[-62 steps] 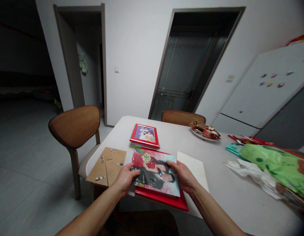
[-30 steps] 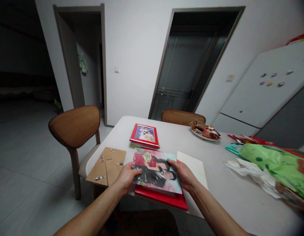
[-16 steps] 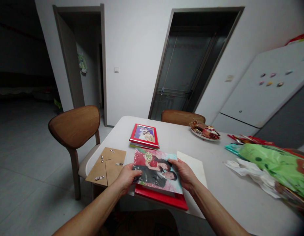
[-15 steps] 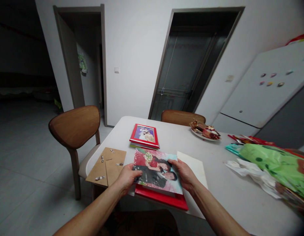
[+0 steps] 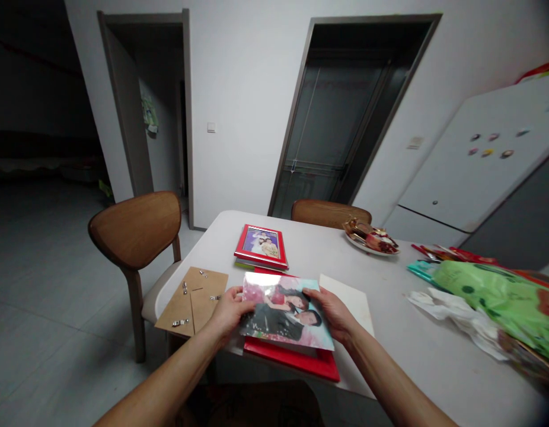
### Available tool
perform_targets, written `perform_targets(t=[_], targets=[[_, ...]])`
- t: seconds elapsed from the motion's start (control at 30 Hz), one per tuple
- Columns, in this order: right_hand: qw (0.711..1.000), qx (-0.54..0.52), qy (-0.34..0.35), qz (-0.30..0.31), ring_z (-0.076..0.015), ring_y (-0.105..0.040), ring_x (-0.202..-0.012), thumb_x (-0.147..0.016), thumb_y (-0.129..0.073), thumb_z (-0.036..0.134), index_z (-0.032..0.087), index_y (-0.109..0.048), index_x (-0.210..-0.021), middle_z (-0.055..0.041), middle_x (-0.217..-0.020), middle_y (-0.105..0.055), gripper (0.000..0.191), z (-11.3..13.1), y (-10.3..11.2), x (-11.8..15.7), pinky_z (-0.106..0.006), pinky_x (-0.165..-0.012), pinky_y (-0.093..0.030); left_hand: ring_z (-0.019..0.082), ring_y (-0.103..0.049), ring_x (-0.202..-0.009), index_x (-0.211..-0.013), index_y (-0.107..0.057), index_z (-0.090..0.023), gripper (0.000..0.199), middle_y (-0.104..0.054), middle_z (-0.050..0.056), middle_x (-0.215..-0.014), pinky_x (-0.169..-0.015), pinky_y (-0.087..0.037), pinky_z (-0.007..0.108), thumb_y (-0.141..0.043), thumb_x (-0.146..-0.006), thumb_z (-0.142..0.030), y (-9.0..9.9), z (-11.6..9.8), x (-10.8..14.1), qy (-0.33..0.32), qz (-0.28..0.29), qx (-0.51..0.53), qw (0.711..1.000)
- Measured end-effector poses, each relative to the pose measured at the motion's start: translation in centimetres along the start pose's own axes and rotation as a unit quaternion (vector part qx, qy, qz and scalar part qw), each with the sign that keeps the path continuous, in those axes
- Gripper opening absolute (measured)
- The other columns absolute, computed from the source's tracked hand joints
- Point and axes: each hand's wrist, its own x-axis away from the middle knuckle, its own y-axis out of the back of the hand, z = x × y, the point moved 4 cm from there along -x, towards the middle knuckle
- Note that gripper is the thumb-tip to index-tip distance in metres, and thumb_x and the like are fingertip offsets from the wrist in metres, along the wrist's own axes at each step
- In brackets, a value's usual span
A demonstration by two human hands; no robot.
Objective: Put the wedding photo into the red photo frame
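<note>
A glossy photo print (image 5: 283,314) of two people is held by its short edges between my hands. My left hand (image 5: 232,311) pinches its left edge, thumb on top. On the opposite edge my right hand (image 5: 332,311) grips it the same way. Beneath the photo lies a red picture frame (image 5: 292,359), mostly covered by it. Left of my left hand rests a brown backing board (image 5: 203,296) with several metal clips. A cream sheet (image 5: 352,302) lies partly behind my right hand.
Farther back sits a red framed photo (image 5: 261,246) on the white table (image 5: 310,243). A plate of food or trinkets (image 5: 372,237) stands at the back right. Crumpled tissues (image 5: 456,317) and a green package (image 5: 501,302) are on the right. A wooden chair (image 5: 139,231) stands left.
The photo has tilted a little, so light now glares off its upper left. My left hand has shifted slightly upward along the edge. Both hands keep their hold.
</note>
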Motion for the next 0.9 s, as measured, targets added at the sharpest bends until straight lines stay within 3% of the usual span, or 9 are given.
perform_targets(t=[0.1,0.17,0.33,0.43,0.5,0.67,0.9], targets=[[0.997,0.038,-0.039,0.050,-0.0126,-0.057,-0.048,-0.063,-0.058,0.023,0.016,-0.050,-0.078,-0.0003,-0.060,-0.061,0.018,0.3,0.0,0.0,-0.024,-0.043,-0.047,0.018,-0.054,-0.082,-0.097,-0.049,-0.015,0.050,-0.057,0.009,-0.094,-0.069,-0.041,0.026,-0.066,-0.050,-0.018,1.2,-1.9,-0.8,-0.105,-0.081,-0.109,0.985],[0.991,0.078,-0.056,0.096,-0.0111,-0.056,-0.048,-0.063,-0.057,0.022,0.015,-0.051,-0.075,-0.0009,-0.061,-0.061,0.015,0.5,-0.5,-0.1,-0.021,-0.043,-0.045,0.018,-0.052,-0.085,-0.093,-0.053,-0.016,0.047,-0.057,0.007,-0.094,-0.071,-0.039,0.025,-0.068,-0.048,-0.017,0.9,-2.8,-1.4,-0.132,-0.061,-0.197,0.970],[0.973,0.140,-0.052,0.178,-0.0079,-0.053,-0.048,-0.060,-0.058,0.020,0.014,-0.052,-0.071,0.0012,-0.060,-0.060,0.014,1.0,-2.0,-0.7,-0.018,-0.044,-0.041,0.012,-0.048,-0.048,-0.067,-0.060,-0.014,0.025,-0.055,-0.002,-0.051,-0.046,-0.033,0.020,-0.068,-0.044,-0.017,-1.5,-2.1,-2.6,0.008,0.111,-0.249,0.962],[0.962,0.170,-0.058,0.204,-0.0083,-0.053,-0.049,-0.060,-0.058,0.021,0.013,-0.053,-0.070,0.0011,-0.060,-0.059,0.014,1.2,-2.8,-1.3,-0.019,-0.047,-0.041,0.007,-0.037,-0.034,-0.050,-0.056,-0.013,0.014,-0.045,-0.005,-0.036,-0.037,-0.024,0.019,-0.067,-0.045,-0.021,-2.6,-1.6,-2.5,0.061,0.161,-0.229,0.958],[0.957,0.196,-0.058,0.208,-0.0081,-0.052,-0.049,-0.059,-0.059,0.022,0.013,-0.053,-0.071,0.0007,-0.061,-0.060,0.015,1.4,-3.1,-1.6,-0.019,-0.048,-0.041,0.006,-0.033,-0.032,-0.050,-0.055,-0.013,0.012,-0.043,-0.006,-0.035,-0.036,-0.021,0.019,-0.063,-0.049,-0.021,-2.9,-1.2,-2.3,0.078,0.174,-0.208,0.960],[0.948,0.259,-0.038,0.179,-0.0070,-0.049,-0.045,-0.060,-0.059,0.029,0.013,-0.052,-0.068,0.0012,-0.058,-0.058,0.019,1.9,-3.2,-2.4,-0.018,-0.043,-0.037,0.007,-0.042,-0.040,-0.060,-0.059,-0.012,0.009,-0.054,-0.003,-0.048,-0.042,-0.028,0.018,-0.057,-0.053,-0.017,-2.9,0.1,-2.3,0.055,0.145,-0.161,0.975],[0.937,0.321,-0.014,0.140,-0.0043,-0.040,-0.038,-0.060,-0.057,0.030,0.015,-0.045,-0.055,0.0055,-0.045,-0.049,0.019,1.5,-3.2,-3.2,-0.017,-0.037,-0.028,0.009,-0.046,-0.046,-0.065,-0.059,-0.012,0.016,-0.057,-0.002,-0.053,-0.044,-0.031,0.018,-0.056,-0.050,-0.010,-2.8,1.6,-3.0,0.027,0.078,-0.165,0.983]])
